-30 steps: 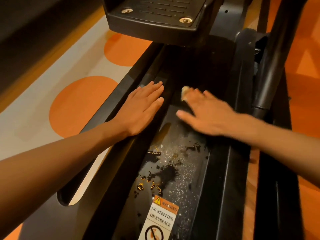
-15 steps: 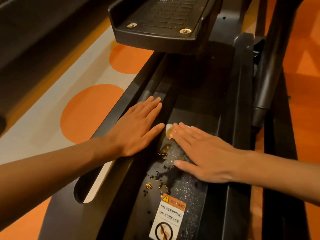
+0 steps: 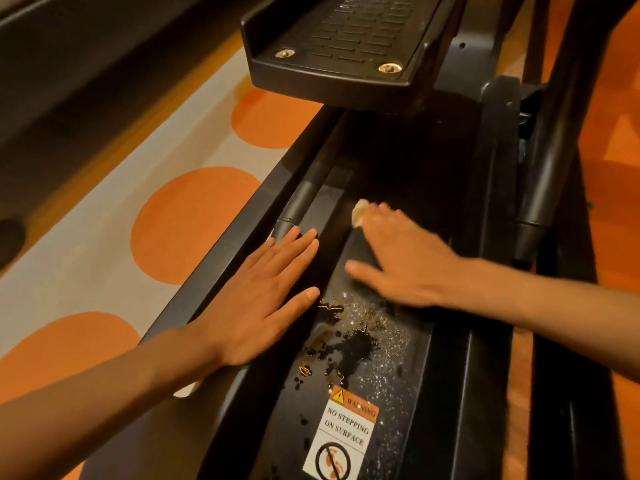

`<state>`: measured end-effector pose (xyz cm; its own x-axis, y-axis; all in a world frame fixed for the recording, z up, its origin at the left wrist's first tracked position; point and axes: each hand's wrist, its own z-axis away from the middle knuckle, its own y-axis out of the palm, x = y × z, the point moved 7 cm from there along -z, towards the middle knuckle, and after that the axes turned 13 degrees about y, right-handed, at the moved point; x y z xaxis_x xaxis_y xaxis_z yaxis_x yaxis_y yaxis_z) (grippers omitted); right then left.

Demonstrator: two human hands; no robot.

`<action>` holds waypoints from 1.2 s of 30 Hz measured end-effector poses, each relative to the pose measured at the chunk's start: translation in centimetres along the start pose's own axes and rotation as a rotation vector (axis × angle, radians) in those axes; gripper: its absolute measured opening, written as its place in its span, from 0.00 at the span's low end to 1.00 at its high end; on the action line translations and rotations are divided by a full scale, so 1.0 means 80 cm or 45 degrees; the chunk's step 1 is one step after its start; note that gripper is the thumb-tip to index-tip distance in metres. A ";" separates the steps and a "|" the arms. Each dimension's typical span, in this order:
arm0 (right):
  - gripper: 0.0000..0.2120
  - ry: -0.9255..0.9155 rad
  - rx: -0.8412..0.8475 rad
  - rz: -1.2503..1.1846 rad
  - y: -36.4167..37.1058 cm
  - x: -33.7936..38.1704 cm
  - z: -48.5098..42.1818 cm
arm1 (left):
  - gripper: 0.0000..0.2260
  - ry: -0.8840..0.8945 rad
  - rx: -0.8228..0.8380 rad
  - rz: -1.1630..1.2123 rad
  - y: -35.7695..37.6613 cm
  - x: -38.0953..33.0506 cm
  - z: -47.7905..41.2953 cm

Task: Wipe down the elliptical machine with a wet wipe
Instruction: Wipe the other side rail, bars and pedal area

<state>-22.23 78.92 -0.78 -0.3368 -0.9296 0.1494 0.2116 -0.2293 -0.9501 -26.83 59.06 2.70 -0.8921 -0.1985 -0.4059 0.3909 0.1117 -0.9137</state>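
Note:
The black elliptical machine fills the middle of the view, with a sunken centre panel wet with droplets and smears. My right hand lies flat on that panel, fingers straight, pressing a pale wet wipe whose edge shows beyond the fingertips. My left hand rests flat and open on the machine's left rail, beside the panel. Most of the wipe is hidden under my right hand.
A black ribbed foot pedal hangs over the far end of the panel. A warning sticker reading "No stepping on surface" sits near me. A black arm tube runs along the right. The floor at left is pale with orange circles.
My right hand slid the wipe toward me half a second ago and has now pushed it away again, up the panel. My left hand stays on the left rail.

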 end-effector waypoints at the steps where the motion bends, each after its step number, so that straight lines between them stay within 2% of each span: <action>1: 0.51 -0.083 0.041 -0.031 0.005 0.026 0.032 | 0.32 0.001 0.000 0.003 0.000 0.000 0.000; 4: 0.50 -0.258 0.183 -0.024 0.020 0.076 0.105 | 0.32 0.007 0.000 0.016 0.001 0.000 0.001; 7: 0.47 -0.313 0.167 0.024 0.014 0.068 0.102 | 0.32 0.017 0.008 0.002 0.002 -0.001 0.002; 10: 0.47 -0.167 0.082 0.021 -0.003 0.012 0.038 | 0.33 0.007 0.045 -0.036 0.003 -0.001 0.004; 12: 0.54 -0.002 0.045 0.020 -0.014 -0.039 -0.013 | 0.35 -0.010 0.093 -0.079 0.006 -0.003 0.005; 13: 0.56 0.090 0.070 0.021 -0.020 -0.061 -0.032 | 0.36 -0.017 0.107 -0.100 0.006 -0.004 0.004; 16: 0.54 0.288 0.181 0.112 -0.028 -0.097 -0.054 | 0.37 -0.018 0.118 -0.120 0.006 -0.007 0.004; 20: 0.61 0.246 0.158 0.243 -0.018 -0.057 0.003 | 0.36 -0.006 0.080 -0.112 0.004 -0.008 0.005; 24: 0.58 0.066 0.337 0.197 0.002 0.011 0.115 | 0.35 0.011 0.062 -0.201 0.003 -0.009 0.002; 27: 0.57 0.034 0.393 0.238 0.008 0.015 0.134 | 0.36 0.023 0.069 -0.215 0.005 -0.009 0.002; 29: 0.57 0.077 0.325 0.256 0.004 -0.010 0.099 | 0.36 0.027 0.075 -0.214 0.006 -0.008 0.002; 32: 0.60 0.315 0.181 0.246 -0.025 -0.077 0.015 | 0.35 0.031 0.085 -0.229 0.006 -0.009 0.002; 34: 0.61 0.458 0.221 0.294 -0.042 -0.107 -0.018 | 0.35 0.027 0.088 -0.219 0.006 -0.009 0.003; 36: 0.61 0.497 0.281 0.380 -0.045 -0.107 -0.019 | 0.35 0.022 0.097 -0.209 0.007 -0.010 0.004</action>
<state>-21.49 88.13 0.93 -0.5398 -0.7969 -0.2712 0.5239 -0.0659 -0.8492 -25.80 58.98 2.51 -0.9489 -0.1910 -0.2514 0.2551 0.0052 -0.9669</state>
